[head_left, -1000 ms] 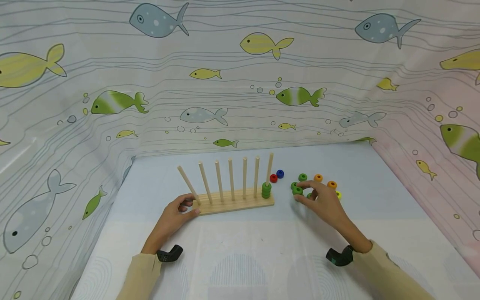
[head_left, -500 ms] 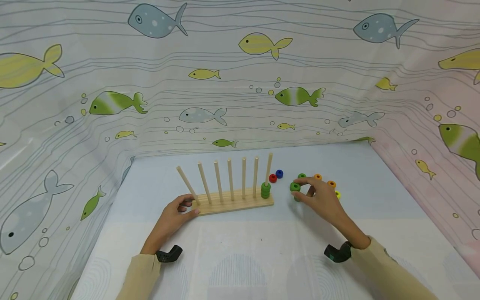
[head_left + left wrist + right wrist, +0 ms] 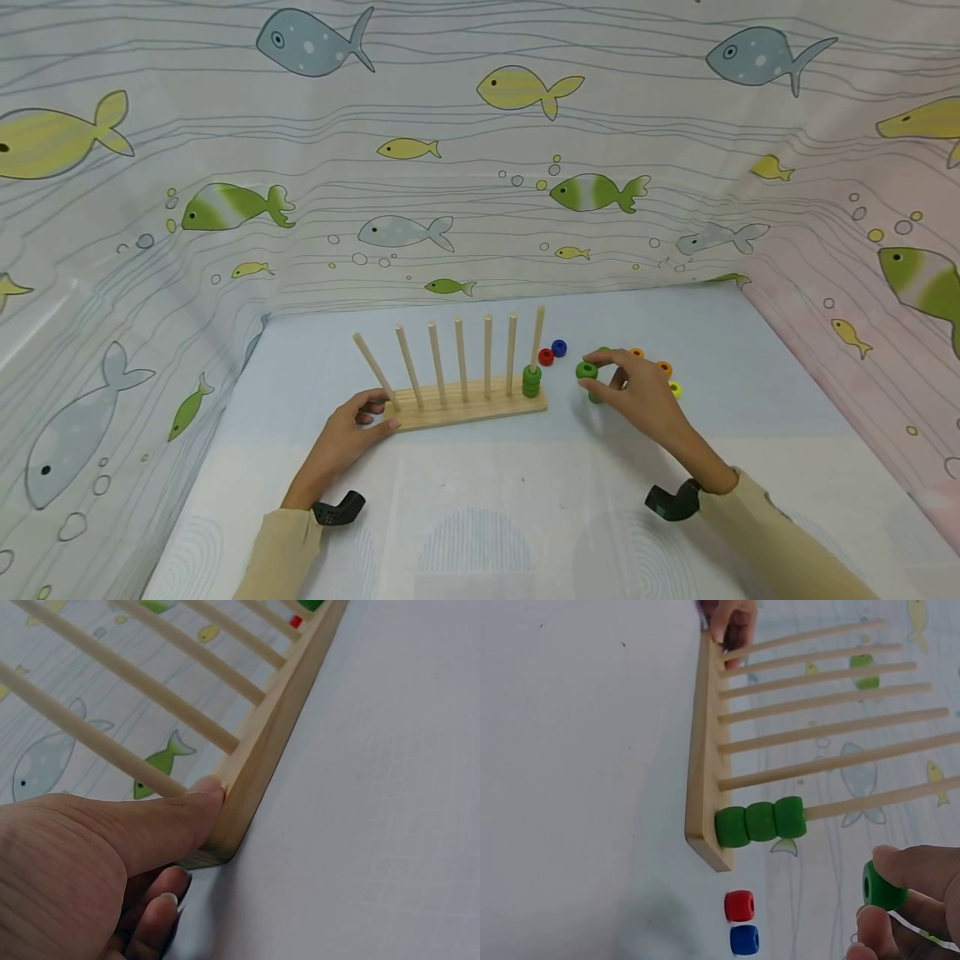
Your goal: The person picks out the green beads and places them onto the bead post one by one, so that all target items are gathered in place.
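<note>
Head view: to the right of the peg rack [image 3: 468,408], a green bead [image 3: 587,371] is pinched by the right grip [image 3: 643,395]. Left-wrist view: the rack's left end is grasped by the left grip [image 3: 97,859], best kept steady. Right-wrist view: the bead is best held by its sides, its hole [image 3: 867,886] left clear.

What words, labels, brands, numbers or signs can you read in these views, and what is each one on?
None can be read.
The base, pegs and beads show no lettering on the sides in view.
The backdrop and table cover bear only drawings and patterns.
Any marking on the black wrist devices is too small to read.
</note>
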A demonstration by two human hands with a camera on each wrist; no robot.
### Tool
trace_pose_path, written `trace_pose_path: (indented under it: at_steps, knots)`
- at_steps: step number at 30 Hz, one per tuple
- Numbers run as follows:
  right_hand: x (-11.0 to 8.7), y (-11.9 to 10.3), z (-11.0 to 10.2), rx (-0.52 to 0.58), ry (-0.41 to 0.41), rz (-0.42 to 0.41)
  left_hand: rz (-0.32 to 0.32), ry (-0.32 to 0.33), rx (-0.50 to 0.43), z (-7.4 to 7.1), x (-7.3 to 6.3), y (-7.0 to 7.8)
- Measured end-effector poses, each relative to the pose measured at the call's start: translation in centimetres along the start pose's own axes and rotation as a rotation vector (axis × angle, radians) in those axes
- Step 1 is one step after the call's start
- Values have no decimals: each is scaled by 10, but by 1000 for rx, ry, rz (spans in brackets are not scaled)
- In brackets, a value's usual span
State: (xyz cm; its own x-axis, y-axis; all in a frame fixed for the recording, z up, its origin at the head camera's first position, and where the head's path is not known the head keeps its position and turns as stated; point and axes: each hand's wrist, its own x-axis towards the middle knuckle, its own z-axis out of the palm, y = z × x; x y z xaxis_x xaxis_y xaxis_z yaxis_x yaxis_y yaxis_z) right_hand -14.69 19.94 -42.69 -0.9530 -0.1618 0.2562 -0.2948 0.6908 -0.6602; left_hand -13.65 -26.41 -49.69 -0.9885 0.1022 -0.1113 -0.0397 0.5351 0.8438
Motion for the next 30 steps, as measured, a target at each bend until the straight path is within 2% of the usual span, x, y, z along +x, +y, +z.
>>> trace_pose_path:
  at_steps: [21, 30]
  knots:
    - [2, -9, 0, 13, -2, -33, -7, -1, 11, 1, -1, 0]
    - [5, -14, 4, 33, 28, -82, 0, -4, 4, -1, 0, 1]
